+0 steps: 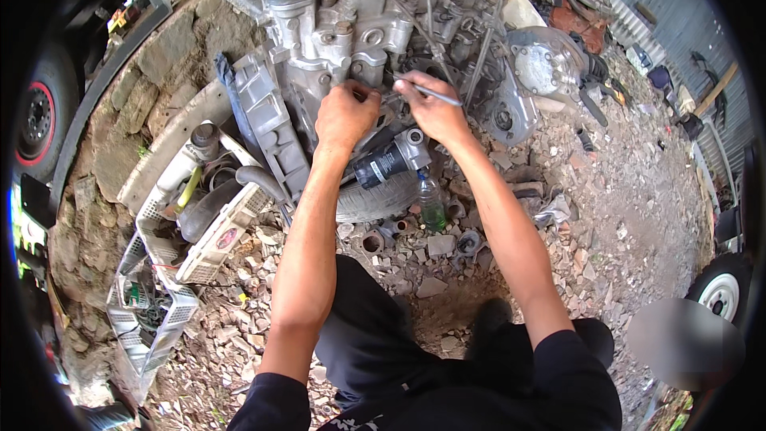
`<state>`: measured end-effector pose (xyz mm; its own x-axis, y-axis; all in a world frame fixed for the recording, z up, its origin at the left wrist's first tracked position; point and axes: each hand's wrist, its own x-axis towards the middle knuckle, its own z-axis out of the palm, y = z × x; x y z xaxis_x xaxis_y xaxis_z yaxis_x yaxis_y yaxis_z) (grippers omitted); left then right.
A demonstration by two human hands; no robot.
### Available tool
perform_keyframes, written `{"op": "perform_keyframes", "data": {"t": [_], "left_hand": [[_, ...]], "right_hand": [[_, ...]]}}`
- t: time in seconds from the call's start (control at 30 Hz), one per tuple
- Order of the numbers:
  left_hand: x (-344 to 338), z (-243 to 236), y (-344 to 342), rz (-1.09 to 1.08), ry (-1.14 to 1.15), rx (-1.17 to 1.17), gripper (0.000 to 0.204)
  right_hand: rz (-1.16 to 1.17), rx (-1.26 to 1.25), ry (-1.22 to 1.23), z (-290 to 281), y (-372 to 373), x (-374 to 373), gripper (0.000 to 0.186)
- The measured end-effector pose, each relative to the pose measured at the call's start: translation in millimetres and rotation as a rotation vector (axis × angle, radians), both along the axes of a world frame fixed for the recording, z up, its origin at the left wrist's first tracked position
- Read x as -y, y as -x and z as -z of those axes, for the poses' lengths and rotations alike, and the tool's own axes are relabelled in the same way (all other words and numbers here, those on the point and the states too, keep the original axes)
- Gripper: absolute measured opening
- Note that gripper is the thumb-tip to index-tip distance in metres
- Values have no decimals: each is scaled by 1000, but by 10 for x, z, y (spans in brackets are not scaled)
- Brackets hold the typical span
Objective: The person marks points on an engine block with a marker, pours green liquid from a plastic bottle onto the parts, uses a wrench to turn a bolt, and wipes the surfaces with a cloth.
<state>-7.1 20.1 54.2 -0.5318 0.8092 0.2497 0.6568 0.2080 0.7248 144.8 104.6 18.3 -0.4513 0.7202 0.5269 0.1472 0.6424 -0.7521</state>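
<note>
A large grey metal engine [299,40] stands in front of me, its side full of bolts, ports and rods. My right hand [437,116] is closed on a slim silver metal rod [439,96], whose far end points into the engine. Beside it on the left, my left hand [347,117] presses against the engine's lower side with curled fingers. Whatever lies in those fingers is hidden. Just below both hands, a black oil filter [379,167] sticks out from its metal housing [414,144].
Under the engine lies a tyre [375,203], with a plastic bottle of green liquid [432,206] by it. White plastic crates [227,231] with parts stand at left, near a stone wall [120,132]. A round metal housing [536,68] sits to the right on rubble ground [598,215].
</note>
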Motion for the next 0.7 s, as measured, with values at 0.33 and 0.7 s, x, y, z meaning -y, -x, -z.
{"op": "perform_keyframes", "data": {"t": [0.33,0.7], "left_hand": [[-9,-33,-188,-92,-138,1,32],[-14,98,-149,-97,-178,-108,30]], "right_hand": [[71,44,-75,72,141,194,13],[79,-3,-21,1,62,34,20]]}}
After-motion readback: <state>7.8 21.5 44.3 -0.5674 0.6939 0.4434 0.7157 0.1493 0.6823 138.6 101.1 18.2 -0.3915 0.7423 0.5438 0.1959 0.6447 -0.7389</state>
